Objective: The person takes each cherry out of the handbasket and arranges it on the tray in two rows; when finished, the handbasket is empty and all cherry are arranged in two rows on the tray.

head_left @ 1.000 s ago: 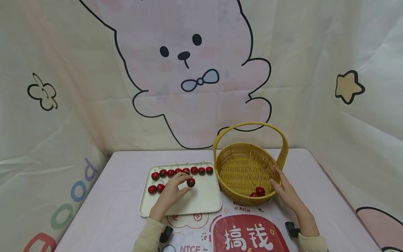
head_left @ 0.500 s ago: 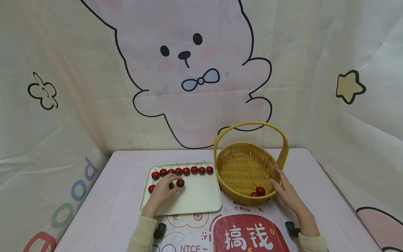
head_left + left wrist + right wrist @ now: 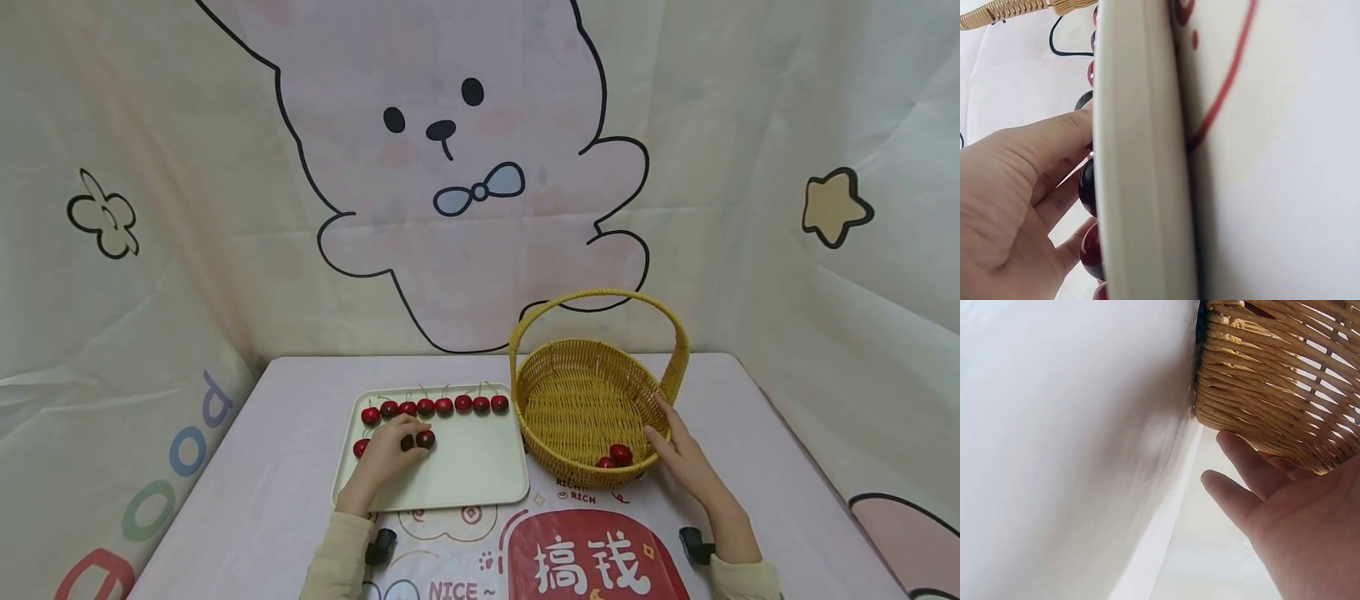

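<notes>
In the head view my left hand point(image 3: 386, 458) is over the cream tray point(image 3: 472, 483) and pinches a dark red cherry point(image 3: 425, 439) between thumb and fingertips. Behind it runs a row of cherries point(image 3: 444, 407) with stems. A second row, partly hidden by the hand, has a cherry point(image 3: 361, 448) showing at its left end. On the right, my right hand point(image 3: 686, 454) holds the side of the yellow wicker basket point(image 3: 540, 450), thumb over the rim and fingers along the outer wall point(image 3: 1260, 381). A few cherries point(image 3: 620, 455) lie low inside the basket.
The basket's tall handle point(image 3: 600, 293) arches above it. Its left side stands close against the tray's right edge. A printed cloth point(image 3: 592, 558) covers the table, with a patterned curtain point(image 3: 480, 267) hanging behind and at both sides.
My left hand has moved left and slightly down over the tray with the cherry between its fingertips, to the second row. The right hand and basket stay in place.
</notes>
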A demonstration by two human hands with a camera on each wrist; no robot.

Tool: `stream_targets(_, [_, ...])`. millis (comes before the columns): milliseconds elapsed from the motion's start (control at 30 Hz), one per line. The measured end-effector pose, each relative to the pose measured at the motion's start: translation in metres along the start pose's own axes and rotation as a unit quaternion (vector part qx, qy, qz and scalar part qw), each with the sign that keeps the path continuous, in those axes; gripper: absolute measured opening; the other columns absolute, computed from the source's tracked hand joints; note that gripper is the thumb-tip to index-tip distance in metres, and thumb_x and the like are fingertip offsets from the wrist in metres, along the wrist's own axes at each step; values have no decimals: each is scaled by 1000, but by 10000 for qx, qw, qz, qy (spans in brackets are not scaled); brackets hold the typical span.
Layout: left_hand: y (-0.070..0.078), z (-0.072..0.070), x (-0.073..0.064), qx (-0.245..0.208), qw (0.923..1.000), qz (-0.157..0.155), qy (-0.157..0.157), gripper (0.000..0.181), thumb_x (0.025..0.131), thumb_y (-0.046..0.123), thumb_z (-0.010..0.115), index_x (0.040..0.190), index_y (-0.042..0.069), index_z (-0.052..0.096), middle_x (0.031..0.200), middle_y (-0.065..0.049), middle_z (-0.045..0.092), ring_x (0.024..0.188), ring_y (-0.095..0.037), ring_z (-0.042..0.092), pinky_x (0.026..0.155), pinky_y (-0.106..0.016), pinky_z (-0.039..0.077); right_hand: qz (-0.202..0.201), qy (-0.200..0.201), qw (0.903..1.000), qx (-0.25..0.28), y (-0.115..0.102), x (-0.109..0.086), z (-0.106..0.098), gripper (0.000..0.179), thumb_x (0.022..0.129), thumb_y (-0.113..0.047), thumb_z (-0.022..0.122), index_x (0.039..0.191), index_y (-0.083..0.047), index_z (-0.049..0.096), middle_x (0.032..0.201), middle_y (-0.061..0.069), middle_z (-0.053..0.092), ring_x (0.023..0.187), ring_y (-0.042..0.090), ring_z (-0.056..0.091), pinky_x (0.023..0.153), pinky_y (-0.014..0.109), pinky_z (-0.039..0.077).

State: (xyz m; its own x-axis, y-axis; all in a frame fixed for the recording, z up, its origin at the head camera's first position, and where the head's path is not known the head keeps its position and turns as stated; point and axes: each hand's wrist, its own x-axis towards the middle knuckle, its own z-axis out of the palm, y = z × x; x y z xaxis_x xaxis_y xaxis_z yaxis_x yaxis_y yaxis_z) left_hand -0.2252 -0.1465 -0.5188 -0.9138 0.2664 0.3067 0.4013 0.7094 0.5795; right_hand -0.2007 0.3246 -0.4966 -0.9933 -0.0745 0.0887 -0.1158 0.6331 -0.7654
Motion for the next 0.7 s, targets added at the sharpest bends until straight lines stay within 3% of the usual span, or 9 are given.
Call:
stream_targets(467, [-3,1,0,132,9997,-189,-68,36,73,12,79,107,7,70,103,-3,62,102,-25,59,90,-41,47,-57,54,10000,1,2,0,1,67,98,-38,43,150,-14,8,151,26,10,134,52,14,99,70,19])
stream_targets(700, [-1,0,-1,182,9998,-87,-66,39,71,13,79,108,5,69,103,-5,62,100,-26,59,89,-44,47,-6,24,10000,-13,1,0,1,68,97,-39,42,150,-15,6,151,26,9,134,52,13,99,70,19])
